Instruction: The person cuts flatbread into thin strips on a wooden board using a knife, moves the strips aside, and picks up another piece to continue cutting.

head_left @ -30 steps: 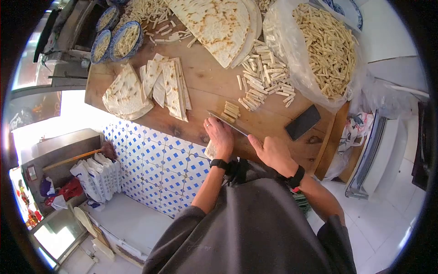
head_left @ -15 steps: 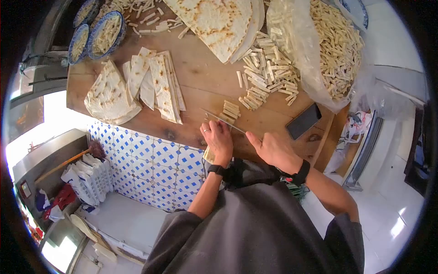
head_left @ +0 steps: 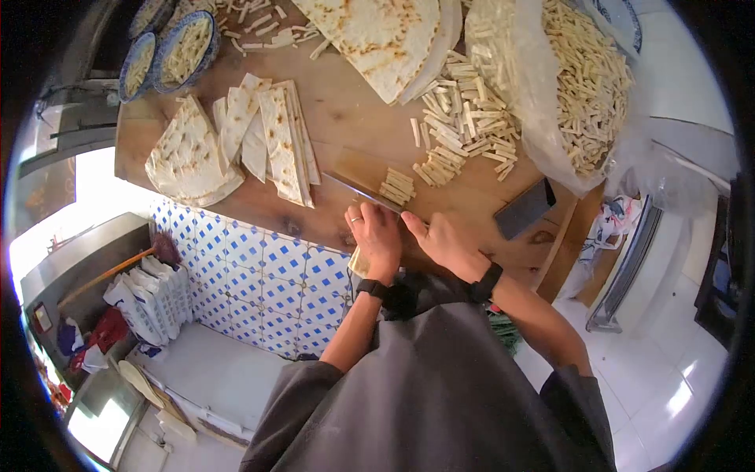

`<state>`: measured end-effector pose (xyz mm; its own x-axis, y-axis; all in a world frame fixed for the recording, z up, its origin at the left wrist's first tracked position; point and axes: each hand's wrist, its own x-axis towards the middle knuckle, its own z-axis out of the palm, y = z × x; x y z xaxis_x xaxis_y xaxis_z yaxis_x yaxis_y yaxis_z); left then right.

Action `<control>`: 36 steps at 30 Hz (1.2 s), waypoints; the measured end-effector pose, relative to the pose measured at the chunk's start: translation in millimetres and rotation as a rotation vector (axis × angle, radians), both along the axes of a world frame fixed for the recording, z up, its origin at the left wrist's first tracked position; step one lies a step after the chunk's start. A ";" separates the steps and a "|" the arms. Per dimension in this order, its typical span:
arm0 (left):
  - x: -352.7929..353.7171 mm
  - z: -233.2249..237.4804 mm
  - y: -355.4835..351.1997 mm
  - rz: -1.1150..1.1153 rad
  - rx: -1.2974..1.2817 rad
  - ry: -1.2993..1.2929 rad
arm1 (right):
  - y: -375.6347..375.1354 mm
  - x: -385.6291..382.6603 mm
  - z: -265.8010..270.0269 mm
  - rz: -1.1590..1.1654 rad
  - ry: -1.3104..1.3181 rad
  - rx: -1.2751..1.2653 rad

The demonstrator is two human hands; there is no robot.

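My right hand [head_left: 450, 245] is closed around a knife [head_left: 363, 190], its handle hidden in the fingers. The blade points up and left across the wooden table. My left hand [head_left: 377, 238], a ring on one finger, lies with bent fingers just below the blade. Under it is a pale folded flatbread strip [head_left: 359, 263], mostly covered by the palm. Beyond the blade sits a small row of cut flatbread sticks [head_left: 398, 186]. Farther up and right lies a larger heap of cut sticks [head_left: 464, 118].
Wide flatbread strips [head_left: 285, 145] and a folded flatbread piece [head_left: 193, 161] lie left. Large flatbreads [head_left: 377, 39] are at the back. A plastic bag of sticks [head_left: 586, 94] and a phone [head_left: 525, 209] are right. Blue-patterned bowls [head_left: 185, 51] stand back left.
My right hand has moved left, toward my left hand. The knife has shifted left with it, and more of its blade shows. My left hand has hardly moved.
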<state>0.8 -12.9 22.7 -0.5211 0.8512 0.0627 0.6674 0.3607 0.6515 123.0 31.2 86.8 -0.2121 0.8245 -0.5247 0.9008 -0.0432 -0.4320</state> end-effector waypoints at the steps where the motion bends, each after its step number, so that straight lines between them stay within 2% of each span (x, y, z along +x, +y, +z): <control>1: 0.2 3.6 -0.3 -0.003 0.006 -0.015 | -1.7 0.9 -2.7 -0.005 0.030 0.020; 11: 2.5 -6.3 -6.4 0.065 -0.037 0.091 | -28.5 31.8 21.0 -0.012 0.036 0.124; 14: 1.8 -0.3 -6.4 0.037 -0.067 0.032 | -39.6 42.3 35.0 0.008 0.046 0.152; 21: 0.9 -10.5 -8.9 0.027 0.003 0.100 | -51.2 46.0 46.5 -0.029 0.034 0.089; 28: 1.9 -0.2 -7.0 0.026 -0.022 0.016 | -40.0 47.4 55.3 -0.030 0.010 -0.076; 36: 1.0 -2.3 -4.8 0.040 -0.026 0.007 | -28.1 49.4 59.1 0.010 0.016 -0.054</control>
<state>1.8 -17.7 20.4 -0.5543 0.8311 0.0447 0.6569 0.4038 0.6368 172.4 3.2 145.9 -0.2291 0.7926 -0.5650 0.8944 -0.0577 -0.4436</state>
